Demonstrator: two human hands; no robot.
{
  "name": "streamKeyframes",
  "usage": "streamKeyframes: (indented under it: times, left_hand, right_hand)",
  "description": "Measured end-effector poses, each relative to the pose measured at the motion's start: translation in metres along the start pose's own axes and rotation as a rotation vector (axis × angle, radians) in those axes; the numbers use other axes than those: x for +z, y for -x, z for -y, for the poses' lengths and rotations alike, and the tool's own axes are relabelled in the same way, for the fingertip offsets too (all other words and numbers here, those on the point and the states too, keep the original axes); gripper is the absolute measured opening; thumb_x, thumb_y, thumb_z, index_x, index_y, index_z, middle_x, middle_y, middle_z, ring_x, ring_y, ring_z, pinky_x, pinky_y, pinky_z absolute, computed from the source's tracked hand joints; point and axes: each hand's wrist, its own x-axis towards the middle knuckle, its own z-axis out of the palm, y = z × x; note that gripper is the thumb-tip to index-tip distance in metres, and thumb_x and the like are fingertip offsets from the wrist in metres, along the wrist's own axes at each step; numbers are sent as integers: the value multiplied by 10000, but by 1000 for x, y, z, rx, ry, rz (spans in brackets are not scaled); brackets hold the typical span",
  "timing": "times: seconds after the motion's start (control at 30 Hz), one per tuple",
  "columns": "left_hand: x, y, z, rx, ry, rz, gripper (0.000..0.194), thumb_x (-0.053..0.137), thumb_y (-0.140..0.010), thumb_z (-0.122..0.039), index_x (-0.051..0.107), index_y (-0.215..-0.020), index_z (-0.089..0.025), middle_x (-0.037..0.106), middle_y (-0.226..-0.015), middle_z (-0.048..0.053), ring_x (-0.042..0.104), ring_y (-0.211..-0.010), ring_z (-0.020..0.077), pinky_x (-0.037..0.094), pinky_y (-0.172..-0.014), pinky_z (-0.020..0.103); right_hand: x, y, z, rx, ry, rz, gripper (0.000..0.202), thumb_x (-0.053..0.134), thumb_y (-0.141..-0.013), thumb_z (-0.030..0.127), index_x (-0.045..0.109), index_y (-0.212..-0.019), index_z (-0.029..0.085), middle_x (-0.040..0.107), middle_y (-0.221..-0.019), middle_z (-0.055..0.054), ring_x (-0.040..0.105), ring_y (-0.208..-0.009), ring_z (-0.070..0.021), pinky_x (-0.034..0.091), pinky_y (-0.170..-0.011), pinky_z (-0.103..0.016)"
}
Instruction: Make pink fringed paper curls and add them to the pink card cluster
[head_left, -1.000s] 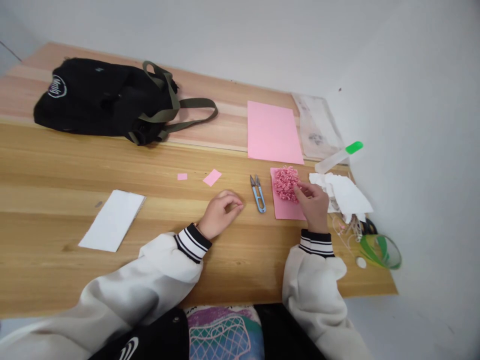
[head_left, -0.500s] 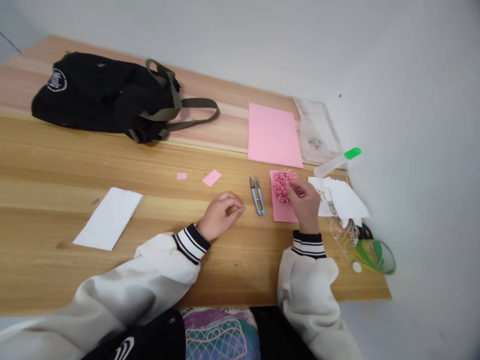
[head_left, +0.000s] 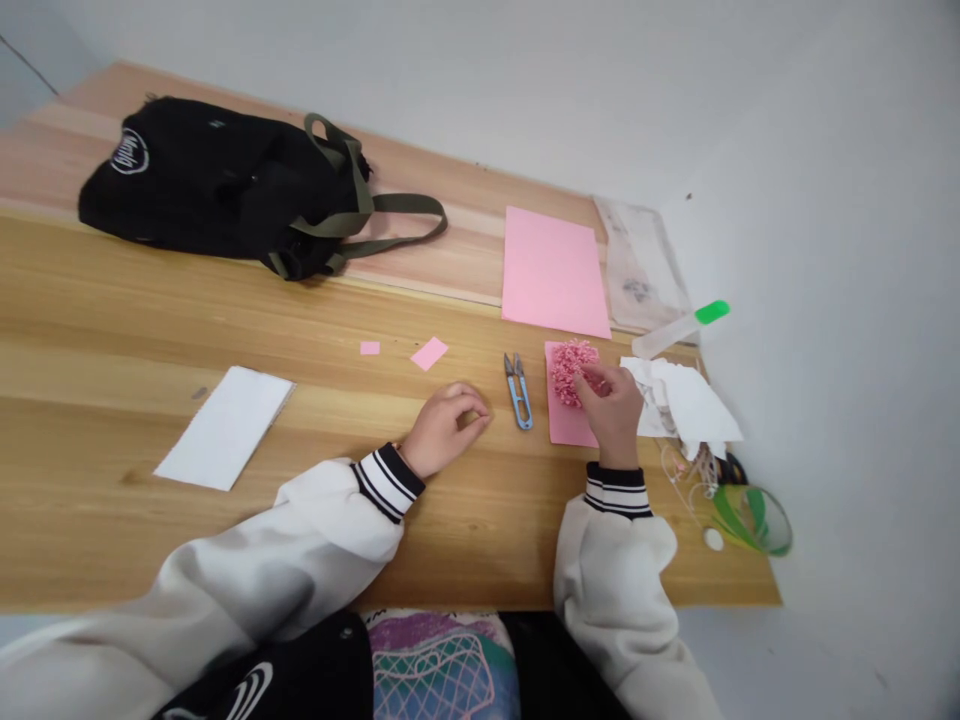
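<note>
My right hand [head_left: 611,405] is at the right edge of a small heap of pink shreds [head_left: 570,372]. Its thumb and fingertips are pinched together on the shreds. Under the heap lies a pink paper rectangle [head_left: 571,425]. My left hand [head_left: 444,428] rests on the table with fingers curled, thumb and index tips meeting; anything between them is too small to make out. Between my hands lie blue thread snips [head_left: 519,392], blades pointing away from me. Beyond my left hand are two small pink paper pieces, one larger [head_left: 429,353] and one smaller [head_left: 370,348].
A folded white paper [head_left: 225,430] lies left. At the back are a black bag [head_left: 217,190], a pink sheet [head_left: 555,270] and a clear plastic sleeve [head_left: 637,260]. On the right are a green-capped tube [head_left: 675,330], white paper scraps [head_left: 686,400] and a green roll [head_left: 752,520].
The whole view has shifted slightly, so the things on the table appear a little farther right. Both hands keep nearly the same pose and place.
</note>
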Motion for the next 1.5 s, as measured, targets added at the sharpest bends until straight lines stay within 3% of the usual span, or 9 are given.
streamKeyframes:
  times: [0.6, 0.83, 1.1, 1.27, 1.5]
  left_hand:
    - [1, 1, 3, 35, -28, -12, 74, 557, -779, -201, 600, -733, -161, 617, -826, 76, 566, -819, 175, 456, -783, 335]
    - [1, 1, 3, 41, -35, -10, 83, 551, -784, -199, 609, -743, -157, 615, -827, 77, 566, -822, 174, 453, -786, 335]
    - [7, -6, -4, 37, -67, -55, 86, 540, -794, -206, 604, -757, -162, 621, -828, 69, 562, -828, 180, 447, -785, 337]
    - [30, -37, -15, -1, -88, -141, 66, 544, -787, -187, 597, -754, -169, 603, -773, 42, 543, -770, 166, 443, -727, 307]
    - [54, -83, -25, 66, -123, -153, 70, 539, -791, -198, 595, -759, -172, 593, -773, 31, 529, -786, 167, 413, -724, 299]
  right_hand:
    - [-10, 7, -1, -41, -27, -13, 229, 578, -682, 260, 692, -838, 137, 565, -715, -22, 432, -535, -110, 435, -616, -290]
    - [-4, 6, 2, -74, 6, -75, 205, 549, -711, 282, 682, -783, 144, 561, -711, -34, 457, -573, -132, 435, -637, -304]
    - [-4, 4, 2, -9, 34, -198, 212, 541, -723, 295, 667, -744, 125, 575, -682, -45, 475, -581, -147, 430, -630, -307]
    - [-9, -2, 12, -70, 168, -73, 188, 527, -736, 252, 678, -753, 141, 585, -661, -44, 494, -600, -165, 415, -639, -306]
    - [-30, -26, 26, -201, 420, 227, 143, 551, -746, 241, 679, -748, 176, 622, -691, -47, 545, -689, -194, 370, -603, -292]
